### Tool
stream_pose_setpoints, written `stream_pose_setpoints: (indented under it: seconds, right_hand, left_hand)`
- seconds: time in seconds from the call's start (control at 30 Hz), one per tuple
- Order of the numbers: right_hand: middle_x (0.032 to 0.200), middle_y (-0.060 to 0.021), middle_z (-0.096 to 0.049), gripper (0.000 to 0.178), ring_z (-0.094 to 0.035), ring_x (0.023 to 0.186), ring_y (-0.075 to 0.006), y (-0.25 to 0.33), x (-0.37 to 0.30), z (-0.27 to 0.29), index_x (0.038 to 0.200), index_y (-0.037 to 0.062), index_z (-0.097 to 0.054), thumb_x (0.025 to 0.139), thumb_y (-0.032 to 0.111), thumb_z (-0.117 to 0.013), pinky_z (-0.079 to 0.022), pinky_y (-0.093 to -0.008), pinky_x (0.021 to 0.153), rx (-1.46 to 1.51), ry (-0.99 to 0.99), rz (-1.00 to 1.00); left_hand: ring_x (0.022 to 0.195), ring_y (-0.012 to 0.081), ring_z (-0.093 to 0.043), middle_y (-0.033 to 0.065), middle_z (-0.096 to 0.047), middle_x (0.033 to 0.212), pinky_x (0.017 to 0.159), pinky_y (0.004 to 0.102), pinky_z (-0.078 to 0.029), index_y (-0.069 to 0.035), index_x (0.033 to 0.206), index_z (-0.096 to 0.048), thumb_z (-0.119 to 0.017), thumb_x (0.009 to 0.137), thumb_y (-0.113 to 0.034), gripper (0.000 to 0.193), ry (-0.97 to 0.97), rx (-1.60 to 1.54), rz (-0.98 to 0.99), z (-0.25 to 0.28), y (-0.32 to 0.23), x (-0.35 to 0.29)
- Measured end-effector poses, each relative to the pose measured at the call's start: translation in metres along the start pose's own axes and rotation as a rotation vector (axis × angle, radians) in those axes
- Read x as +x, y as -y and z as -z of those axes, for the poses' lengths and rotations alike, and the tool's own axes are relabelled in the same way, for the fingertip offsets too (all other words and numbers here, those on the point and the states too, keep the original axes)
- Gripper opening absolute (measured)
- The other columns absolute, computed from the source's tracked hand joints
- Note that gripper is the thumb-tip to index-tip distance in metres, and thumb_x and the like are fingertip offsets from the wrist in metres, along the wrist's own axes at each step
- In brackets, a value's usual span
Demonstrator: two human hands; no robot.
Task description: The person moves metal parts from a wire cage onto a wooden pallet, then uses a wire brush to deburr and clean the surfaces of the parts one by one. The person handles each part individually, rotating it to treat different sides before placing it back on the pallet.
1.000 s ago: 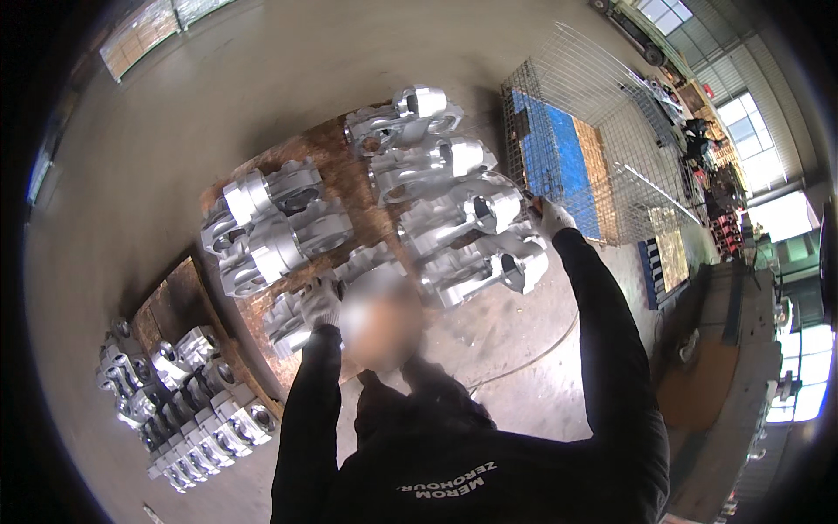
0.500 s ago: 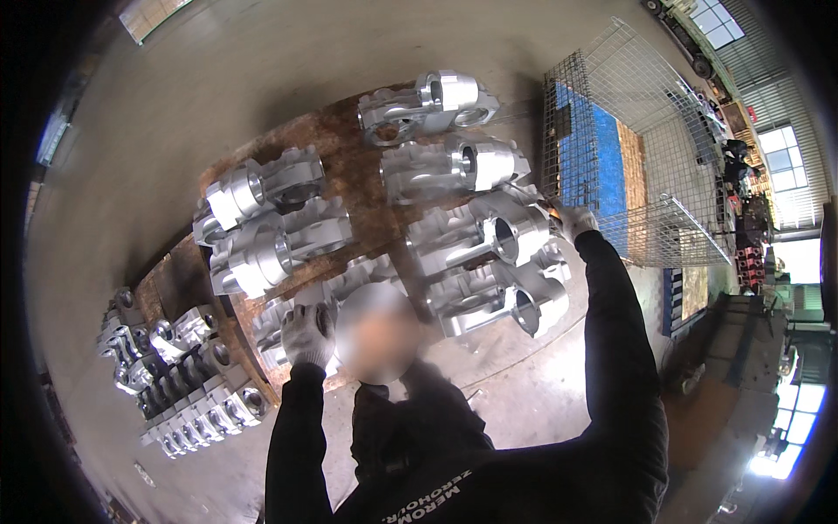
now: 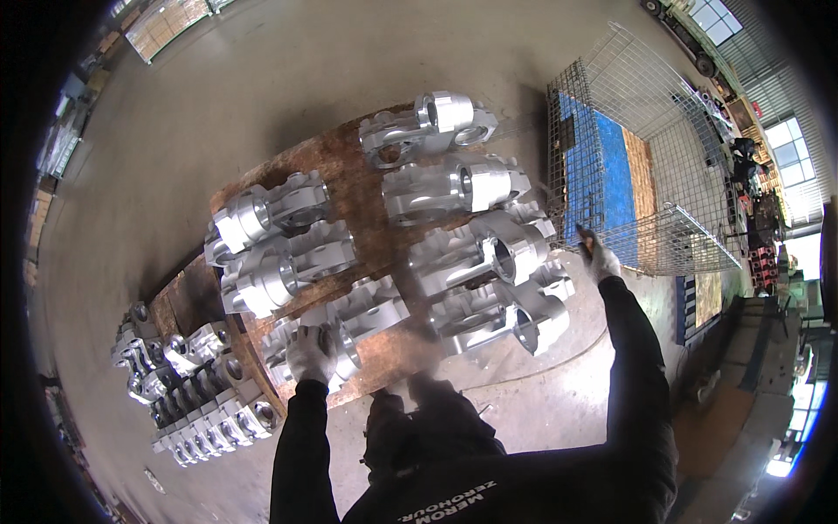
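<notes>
My left hand (image 3: 312, 354), in a pale glove with dark patches, rests on a silvery metal casting (image 3: 371, 310) at the table's near left edge. Its fingers curl over the casting's ringed end. My right hand (image 3: 602, 261), also gloved, hovers off the right side of the table, apart from the castings. A narrow dark shape (image 3: 584, 234) juts up from its fingers; what it is I cannot make out. Closest to that hand are two castings, one farther (image 3: 476, 249) and one nearer (image 3: 502, 306), both lying on their sides with round bores facing right.
More castings lie on the rust-brown tabletop (image 3: 345, 170), in a left and a right row. Several smaller castings (image 3: 209, 419) stand on a lower surface at left. A wire mesh cage (image 3: 572, 157) with a blue panel stands beyond my right hand.
My right hand has drawn away from the castings at right, outward and slightly nearer me. The left hand stays on its casting. The whole view has shifted a little.
</notes>
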State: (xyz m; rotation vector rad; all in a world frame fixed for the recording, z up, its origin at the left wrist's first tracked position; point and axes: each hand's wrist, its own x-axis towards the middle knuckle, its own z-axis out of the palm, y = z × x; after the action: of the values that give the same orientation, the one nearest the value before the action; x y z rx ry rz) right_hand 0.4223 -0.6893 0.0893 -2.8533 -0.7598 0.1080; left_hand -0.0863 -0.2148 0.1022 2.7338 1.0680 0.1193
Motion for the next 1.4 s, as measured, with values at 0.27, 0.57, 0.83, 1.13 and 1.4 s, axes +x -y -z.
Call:
stream_pose_setpoints:
  seconds: [0.27, 0.57, 0.83, 1.13, 1.4]
  right_hand:
    - [0.088, -0.0244, -0.071, 0.044, -0.068, 0.082, -0.0476, 0.090, 0.094, 0.019, 0.138, 0.0229, -0.050, 0.102, 0.046, -0.053, -0.053, -0.0598, 0.069, -0.099, 0.014, 0.025]
    - [0.109, -0.0255, -0.070, 0.039, -0.066, 0.104, -0.0474, 0.118, 0.209, -0.074, 0.133, 0.0215, -0.057, 0.099, 0.040, -0.061, -0.051, -0.0546, 0.086, 0.059, 0.024, -0.045]
    - [0.119, -0.0252, -0.070, 0.048, -0.066, 0.112, -0.0443, 0.112, 0.187, -0.054, 0.131, 0.0071, -0.061, 0.097, 0.041, -0.064, -0.053, -0.0510, 0.094, 0.011, -0.026, -0.062]
    - [0.120, -0.0207, -0.069, 0.046, -0.068, 0.110, -0.0317, 0.204, -0.008, 0.043, 0.134, 0.0014, -0.058, 0.103, 0.035, -0.058, -0.053, -0.0392, 0.092, 0.270, 0.120, 0.203]
    - [0.087, -0.0249, -0.072, 0.055, -0.070, 0.081, -0.0466, 0.423, -0.133, -0.027, 0.143, 0.0151, -0.050, 0.099, 0.049, -0.056, -0.055, -0.0570, 0.071, 0.050, 0.277, 0.325]
  left_hand:
    - [0.087, 0.0392, -0.063, 0.0163, -0.064, 0.098, 0.076, 0.0503, -0.052, -0.009, 0.090, -0.065, -0.064, 0.090, -0.025, 0.016, 0.003, 0.001, -0.020, -0.001, -0.004, 0.006]
    - [0.092, 0.0392, -0.062, 0.0171, -0.066, 0.100, 0.078, 0.0508, -0.050, -0.009, 0.097, -0.068, -0.065, 0.085, -0.019, 0.016, 0.020, -0.041, -0.049, -0.004, 0.006, 0.007]
    - [0.086, 0.0361, -0.063, 0.0147, -0.065, 0.092, 0.080, 0.0492, -0.049, -0.011, 0.094, -0.067, -0.065, 0.086, -0.022, 0.014, 0.012, -0.115, -0.027, 0.003, 0.010, 0.001]
    - [0.090, 0.0346, -0.064, 0.0189, -0.065, 0.096, 0.082, 0.0480, -0.050, -0.005, 0.092, -0.067, -0.058, 0.092, -0.034, 0.030, 0.054, -0.036, -0.060, -0.009, 0.019, 0.000]
    - [0.092, 0.0333, -0.067, 0.0160, -0.067, 0.105, 0.085, 0.0491, -0.053, -0.008, 0.124, -0.058, -0.057, 0.095, -0.040, 0.043, -0.132, -0.164, -0.021, -0.014, 0.033, -0.016]
